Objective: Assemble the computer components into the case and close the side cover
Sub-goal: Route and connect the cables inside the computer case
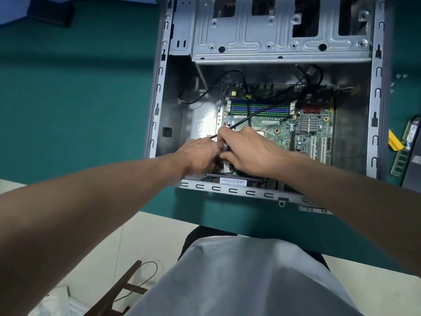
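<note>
Where L hand (200, 153) meets R hand (250, 151), grey tool (225, 147) btwn fingers (224, 135).

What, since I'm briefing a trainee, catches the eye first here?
The open case lies on the green table, its motherboard bared. Both hands meet at the board's near left corner, the left hand beside the right hand, which pinches a gray tool.
</note>
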A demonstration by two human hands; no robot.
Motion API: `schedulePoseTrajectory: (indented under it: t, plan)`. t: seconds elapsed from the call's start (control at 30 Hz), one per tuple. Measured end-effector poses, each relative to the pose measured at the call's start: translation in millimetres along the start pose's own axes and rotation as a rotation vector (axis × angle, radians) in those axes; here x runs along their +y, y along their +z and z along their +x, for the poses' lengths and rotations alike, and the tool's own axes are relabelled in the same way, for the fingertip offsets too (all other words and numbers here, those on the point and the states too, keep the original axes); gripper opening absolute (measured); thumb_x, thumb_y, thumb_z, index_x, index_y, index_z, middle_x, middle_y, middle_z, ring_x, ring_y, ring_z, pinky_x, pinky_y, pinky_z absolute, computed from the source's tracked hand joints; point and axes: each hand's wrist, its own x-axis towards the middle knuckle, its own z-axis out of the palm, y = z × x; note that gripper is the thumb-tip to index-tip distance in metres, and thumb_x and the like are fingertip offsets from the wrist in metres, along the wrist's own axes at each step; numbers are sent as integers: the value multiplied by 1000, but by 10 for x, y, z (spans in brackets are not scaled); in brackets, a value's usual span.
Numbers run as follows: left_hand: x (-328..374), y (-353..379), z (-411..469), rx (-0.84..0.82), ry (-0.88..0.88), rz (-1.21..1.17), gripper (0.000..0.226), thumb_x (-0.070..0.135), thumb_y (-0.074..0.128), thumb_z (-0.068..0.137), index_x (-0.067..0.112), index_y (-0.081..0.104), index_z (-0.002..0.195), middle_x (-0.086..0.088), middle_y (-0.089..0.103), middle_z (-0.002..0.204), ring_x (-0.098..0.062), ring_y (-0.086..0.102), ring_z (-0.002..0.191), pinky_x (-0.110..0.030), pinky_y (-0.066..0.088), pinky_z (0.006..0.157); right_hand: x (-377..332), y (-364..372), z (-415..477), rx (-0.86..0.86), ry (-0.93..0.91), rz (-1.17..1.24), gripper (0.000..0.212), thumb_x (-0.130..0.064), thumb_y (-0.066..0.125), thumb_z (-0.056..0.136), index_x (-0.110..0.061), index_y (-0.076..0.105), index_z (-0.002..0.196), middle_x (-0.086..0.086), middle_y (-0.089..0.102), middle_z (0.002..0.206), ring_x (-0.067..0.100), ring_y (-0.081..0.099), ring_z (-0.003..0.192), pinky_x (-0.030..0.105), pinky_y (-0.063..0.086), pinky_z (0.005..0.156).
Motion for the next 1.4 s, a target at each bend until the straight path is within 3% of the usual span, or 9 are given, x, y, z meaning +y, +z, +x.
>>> schedulePoseTrajectory:
  t: [0.2, 0.3, 0.63, 0.77, 0.87, 1.13, 1.2, 1.3, 1.4]
  plan:
    - [7, -13, -11, -6, 6, 15, 12, 20, 61, 88, 25, 54, 96, 1, 47, 76, -23, 48, 71, -30, 36, 62, 22, 33, -13, -32, -25, -57, 23, -24, 54, 96, -20, 31, 93, 4, 47, 72, 19, 50, 57, 32, 35, 43]
    - [2, -15, -23, -11, -5, 1, 22, 13, 60, 86, 29, 44, 86, 2, 46, 73, -23, 49, 70, -30, 35, 62, 23, 28, -18, -46, -25, -71, 22, -25, 53, 96, -21, 32, 93, 4, 48, 73, 19, 51, 57, 32, 36, 43]
    - [19, -14, -32, 11, -98, -98, 24, 11, 57, 82, 30, 45, 74, 5, 45, 69, -21, 45, 65, -27, 34, 60, -30, -71, 26, -82, -121, -140, 18, -26, 49, 100, -10, 57, 101, -1, 45, 62, 15, 45, 54, 26, 30, 47]
    - [48, -53, -53, -8, -127, -99, 27, 8, 56, 84, 28, 43, 70, 10, 37, 66, -12, 38, 55, -22, 26, 48, -100, -28, 65, -163, 43, -43, 29, -31, 44, 101, -6, 57, 92, 1, 55, 61, 14, 49, 50, 29, 37, 47]
    - [79, -101, -74, -31, -154, -119, 32, 12, 53, 88, 27, 38, 64, 9, 38, 68, -14, 41, 61, -26, 32, 60, -92, -9, 88, -186, 40, -62, 33, -32, 43, 100, -7, 61, 88, -1, 56, 55, 10, 50, 45, 28, 37, 47]
    - [107, -320, -406, -105, -332, -333, 6, 14, 52, 92, 12, 57, 96, -12, 59, 103, -26, 57, 86, -31, 42, 74, -121, -48, 110, -153, -150, -416, 48, -44, 43, 99, -18, 23, 64, -1, 33, 55, 11, 27, 45, 31, 29, 51]
    - [130, -358, -562, -3, -312, -361, 18, 15, 53, 90, 10, 62, 105, -11, 63, 106, -28, 60, 92, -36, 48, 81, -161, -39, 114, -179, -139, -422, 43, -41, 41, 100, -15, 28, 69, -2, 32, 56, 9, 26, 45, 31, 30, 51]
    - [202, -423, -759, 428, -132, -127, 15, 8, 58, 84, 7, 65, 98, -9, 66, 92, -31, 62, 85, -38, 49, 70, -202, -10, 113, -215, 11, -266, 19, -21, 37, 102, -10, 35, 86, -3, 32, 61, 10, 32, 49, 31, 31, 50]
    - [91, -430, -888, 816, -132, 211, 26, 6, 62, 77, 4, 68, 102, -10, 68, 108, -30, 63, 98, -38, 43, 75, -170, -63, 140, -262, -7, -260, 41, -33, 15, 104, -11, 43, 85, 3, 48, 66, 17, 47, 57, 28, 32, 49]
